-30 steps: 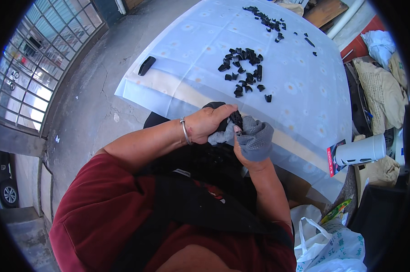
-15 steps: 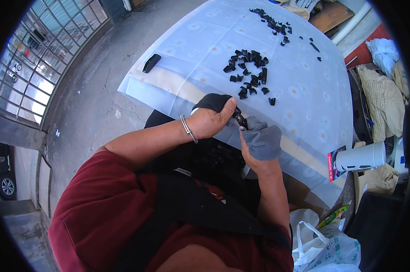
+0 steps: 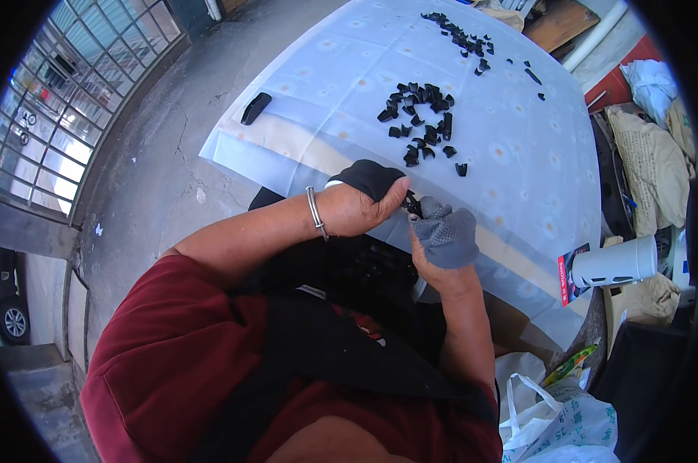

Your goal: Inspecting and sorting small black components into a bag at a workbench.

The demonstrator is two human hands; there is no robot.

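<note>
My left hand [image 3: 368, 197], partly covered by black fabric and with a metal bangle [image 3: 316, 212] on the wrist, is closed on a small black plastic part [image 3: 413, 204]. My right hand [image 3: 444, 231], in a grey dotted fingerless glove, closes on the other end of that part. Both hands meet just over the near edge of the table [image 3: 310, 92], which has a pale flowered cover. Fingers hide most of the held part. Beyond them lies a cluster of small black plastic pieces [image 3: 431, 136].
Farther back is a second pile of black pieces [image 3: 461, 38]. A longer black piece [image 3: 256, 108] lies at the table's left corner. A white cylinder [image 3: 615, 262] and a red card [image 3: 572, 275] sit at the right edge. Plastic bags [image 3: 557, 417] stand below, sacks [image 3: 648, 170] beyond.
Both hands stay together on the black part, with only a very slight shift. The pieces on the table keep their arrangement; the view has moved a little.
</note>
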